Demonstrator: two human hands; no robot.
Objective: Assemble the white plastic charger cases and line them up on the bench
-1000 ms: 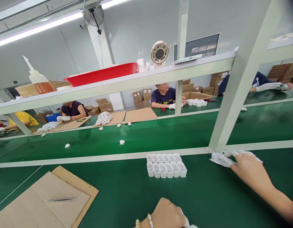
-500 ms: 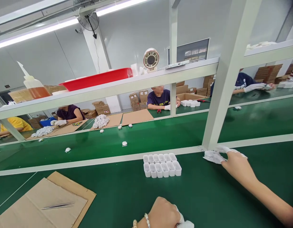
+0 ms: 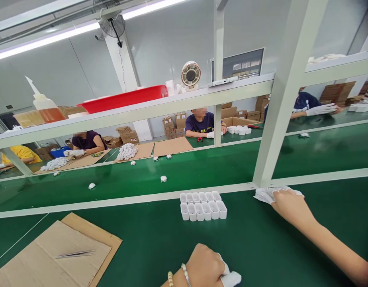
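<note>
My right hand reaches to the foot of the pale post, its fingers closed on a crumpled white cloth that lies on the green table. White coverings show on its fingers. Nearer the front edge is my left hand, with beaded bracelets at the wrist and white covers on its fingertips. Its fingers curl down and inward, and whether they hold anything is hidden. Between the hands and farther back stand two rows of small white cups.
Metal tweezers rest on cardboard sheets at the left. A belt carrying small white parts runs behind a pale rail. The upright post supports a shelf with a red tray. People sit across the belt.
My right hand has moved slightly left and its fingers have closed on the white cloth. My left hand has shifted slightly. The white parts on the belt have moved right.
</note>
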